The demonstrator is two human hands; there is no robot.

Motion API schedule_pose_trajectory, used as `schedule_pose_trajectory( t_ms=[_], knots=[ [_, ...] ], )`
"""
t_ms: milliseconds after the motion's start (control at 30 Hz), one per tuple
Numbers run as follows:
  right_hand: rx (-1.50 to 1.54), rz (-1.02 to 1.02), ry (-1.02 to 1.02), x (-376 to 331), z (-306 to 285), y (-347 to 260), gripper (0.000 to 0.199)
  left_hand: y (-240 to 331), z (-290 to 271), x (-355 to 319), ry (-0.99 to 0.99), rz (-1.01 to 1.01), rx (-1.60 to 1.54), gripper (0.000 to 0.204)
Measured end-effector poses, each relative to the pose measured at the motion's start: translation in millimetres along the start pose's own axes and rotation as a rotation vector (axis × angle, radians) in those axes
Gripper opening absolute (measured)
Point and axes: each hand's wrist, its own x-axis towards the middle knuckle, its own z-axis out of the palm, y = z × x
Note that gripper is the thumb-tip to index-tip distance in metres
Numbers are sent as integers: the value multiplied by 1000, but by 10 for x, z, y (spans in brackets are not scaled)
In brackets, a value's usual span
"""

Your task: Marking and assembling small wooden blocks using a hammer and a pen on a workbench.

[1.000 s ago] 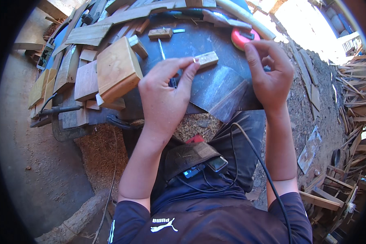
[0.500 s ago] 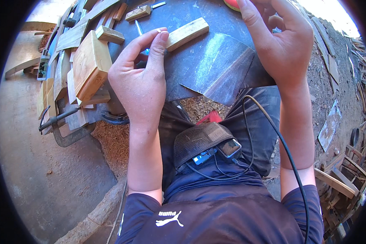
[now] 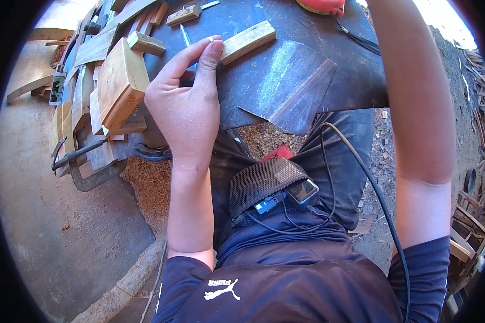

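The person's left forearm (image 3: 190, 207) points straight ahead, the left hand (image 3: 184, 110) showing me its back, thumb (image 3: 206, 70) and forefinger (image 3: 180, 62) pinched at the tips, other fingers tucked beneath. The right arm (image 3: 423, 102) reaches much farther forward, almost straight; I can't see the right hand.

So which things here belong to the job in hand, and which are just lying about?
In hand or close by:
- small pale bit, pinched in the left hand
- wood block, right by that hand

Seemingly just lying about:
- flat sheet on the table
- wood scraps at left

The right hand is out of view.
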Motion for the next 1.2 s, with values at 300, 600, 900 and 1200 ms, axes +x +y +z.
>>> schedule_pose_trajectory(
  t_ms=[300, 600, 900, 1200],
  knots=[
    [84, 274, -287, -102, 205, -25, 30, 54, 26, -23, -9, 8, -27, 19],
    [46, 329, -199, -56, 162, -26, 27, 70, 21, -29, 11, -10, -26, 17],
    [725, 232, 119, -285, -1001, -629, 43, 71, -31, -8, 34, 116, 1, 9],
    [505, 561, -522, -1071, -1474, -904, 43, -9, 99, -42, 86, 172, -100, 8]
  ],
)
